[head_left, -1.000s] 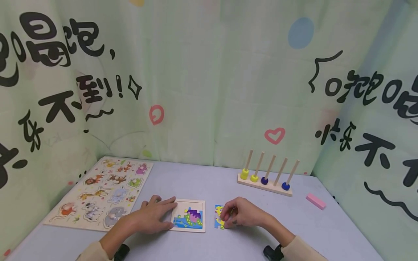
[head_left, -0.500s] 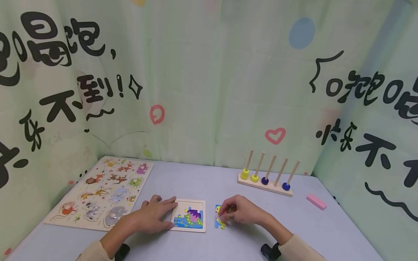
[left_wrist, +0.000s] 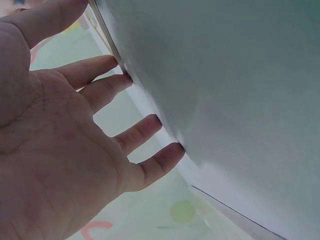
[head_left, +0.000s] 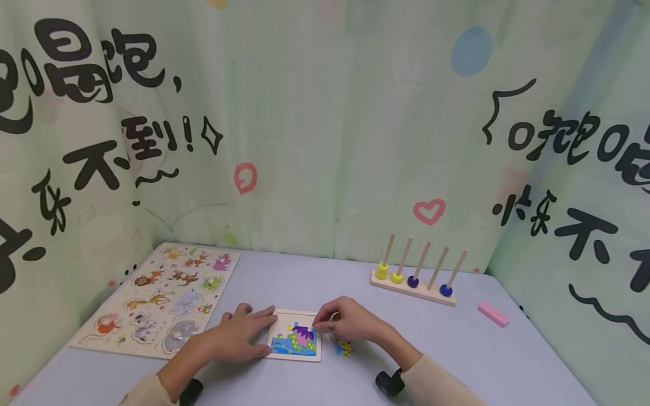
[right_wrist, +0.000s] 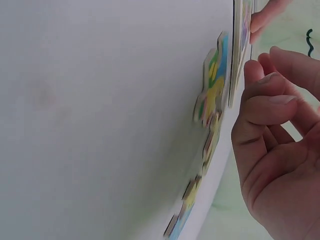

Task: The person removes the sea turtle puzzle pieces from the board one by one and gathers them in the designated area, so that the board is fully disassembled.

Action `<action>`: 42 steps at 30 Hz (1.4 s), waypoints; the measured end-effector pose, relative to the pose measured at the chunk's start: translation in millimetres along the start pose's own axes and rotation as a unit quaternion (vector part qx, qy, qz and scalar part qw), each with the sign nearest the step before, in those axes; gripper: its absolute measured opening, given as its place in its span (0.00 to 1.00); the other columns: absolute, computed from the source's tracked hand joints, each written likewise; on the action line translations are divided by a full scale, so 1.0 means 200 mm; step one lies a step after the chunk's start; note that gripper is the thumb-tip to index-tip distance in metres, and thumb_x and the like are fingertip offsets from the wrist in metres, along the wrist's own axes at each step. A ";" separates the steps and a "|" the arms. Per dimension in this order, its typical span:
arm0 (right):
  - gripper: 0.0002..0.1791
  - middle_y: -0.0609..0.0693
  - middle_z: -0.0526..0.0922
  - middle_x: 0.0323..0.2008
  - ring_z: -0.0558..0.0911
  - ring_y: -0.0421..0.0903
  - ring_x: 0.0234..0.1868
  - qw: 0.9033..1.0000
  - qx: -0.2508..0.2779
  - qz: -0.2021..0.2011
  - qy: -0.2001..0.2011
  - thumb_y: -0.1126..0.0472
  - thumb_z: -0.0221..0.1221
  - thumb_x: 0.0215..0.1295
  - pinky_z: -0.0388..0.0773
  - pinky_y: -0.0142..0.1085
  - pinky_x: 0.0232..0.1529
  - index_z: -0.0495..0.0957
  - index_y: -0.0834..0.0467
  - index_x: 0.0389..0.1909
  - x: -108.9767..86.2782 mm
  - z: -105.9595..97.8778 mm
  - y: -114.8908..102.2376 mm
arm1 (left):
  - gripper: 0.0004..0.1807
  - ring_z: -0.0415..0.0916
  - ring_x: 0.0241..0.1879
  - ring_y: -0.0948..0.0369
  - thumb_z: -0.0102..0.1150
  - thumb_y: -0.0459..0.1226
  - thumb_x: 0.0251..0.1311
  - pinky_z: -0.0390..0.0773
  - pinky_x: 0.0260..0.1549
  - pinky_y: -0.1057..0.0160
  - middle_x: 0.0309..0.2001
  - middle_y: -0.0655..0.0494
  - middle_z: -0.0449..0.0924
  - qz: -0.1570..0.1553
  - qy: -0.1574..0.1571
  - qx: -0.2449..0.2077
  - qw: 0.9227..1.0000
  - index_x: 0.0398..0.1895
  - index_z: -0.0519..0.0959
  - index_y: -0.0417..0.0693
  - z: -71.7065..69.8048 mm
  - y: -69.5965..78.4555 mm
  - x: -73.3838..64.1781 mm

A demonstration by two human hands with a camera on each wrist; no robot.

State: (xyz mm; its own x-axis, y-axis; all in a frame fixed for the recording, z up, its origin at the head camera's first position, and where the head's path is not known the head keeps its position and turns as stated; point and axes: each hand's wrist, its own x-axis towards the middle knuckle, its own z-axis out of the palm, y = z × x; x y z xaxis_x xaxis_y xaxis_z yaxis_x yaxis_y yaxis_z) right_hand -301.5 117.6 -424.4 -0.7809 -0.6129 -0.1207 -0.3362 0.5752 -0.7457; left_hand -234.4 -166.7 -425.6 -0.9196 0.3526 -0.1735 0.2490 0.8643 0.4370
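A small square jigsaw tray point(head_left: 293, 359) with a pale wooden rim lies in front, with a purple, green and blue picture partly filling it. On the tray's left edge rests my left hand point(head_left: 240, 335), fingers spread; the left wrist view shows its palm point(left_wrist: 65, 135) and outstretched fingers. My right hand point(head_left: 350, 320) is at the tray's right edge, fingertips bent together by the purple part. In the right wrist view its fingers point(right_wrist: 255, 117) are curled, and I cannot tell whether they pinch a piece. Loose jigsaw pieces point(head_left: 343, 347) lie under that hand, showing blue and yellow point(right_wrist: 216, 80).
A large animal puzzle board point(head_left: 114, 330) lies at the left. Toward the back right stands a wooden peg stand point(head_left: 413, 290) with yellow and blue beads. A pink block point(head_left: 493, 314) lies farther right. Printed curtains point(head_left: 294, 113) close off the table's back and sides.
My right hand has moved left from the loose pieces to the tray's right edge, now covering the upper pieces. The left hand has stayed on the tray.
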 end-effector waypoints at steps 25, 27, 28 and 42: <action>0.04 0.43 0.91 0.37 0.80 0.38 0.37 0.998 -0.056 -0.024 -0.017 0.61 0.68 0.71 0.77 0.30 0.43 0.92 0.52 0.38 0.17 0.10 -0.11 | 0.38 0.53 0.81 0.39 0.69 0.51 0.67 0.55 0.73 0.27 0.83 0.57 0.62 0.008 -0.010 0.001 1.000 0.78 0.70 0.55 -0.01 0.00 0.00; 0.04 0.43 0.91 0.37 0.80 0.37 0.36 0.998 -0.059 -0.029 -0.019 0.61 0.68 0.71 0.76 0.30 0.43 0.92 0.52 0.38 0.18 0.10 -0.11 | 0.38 0.53 0.81 0.39 0.69 0.50 0.67 0.55 0.73 0.27 0.83 0.57 0.62 0.008 -0.009 0.002 1.000 0.78 0.70 0.54 -0.01 0.00 0.00; 0.04 0.42 0.91 0.36 0.80 0.36 0.36 0.998 -0.061 -0.030 -0.019 0.61 0.68 0.71 0.76 0.29 0.42 0.92 0.52 0.38 0.18 0.11 -0.11 | 0.38 0.53 0.81 0.39 0.69 0.50 0.67 0.55 0.73 0.27 0.83 0.57 0.62 0.007 -0.009 0.002 1.000 0.78 0.70 0.54 -0.01 0.00 0.00; 0.04 0.43 0.91 0.36 0.79 0.37 0.37 0.999 -0.045 -0.017 -0.014 0.62 0.68 0.70 0.76 0.30 0.43 0.92 0.52 0.38 0.19 0.12 -0.11 | 0.38 0.53 0.81 0.39 0.68 0.51 0.67 0.55 0.73 0.27 0.83 0.57 0.62 0.000 -0.010 0.007 1.000 0.78 0.71 0.55 0.00 0.01 0.00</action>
State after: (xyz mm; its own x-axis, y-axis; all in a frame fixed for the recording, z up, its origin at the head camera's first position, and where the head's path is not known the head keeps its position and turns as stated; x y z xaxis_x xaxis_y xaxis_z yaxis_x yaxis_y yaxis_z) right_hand -310.3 69.1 -429.0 -0.7534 -0.6474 -0.1152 -0.4098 0.5992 -0.6877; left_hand -234.9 -165.6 -424.7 -0.9137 0.3587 -0.1910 0.2526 0.8695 0.4243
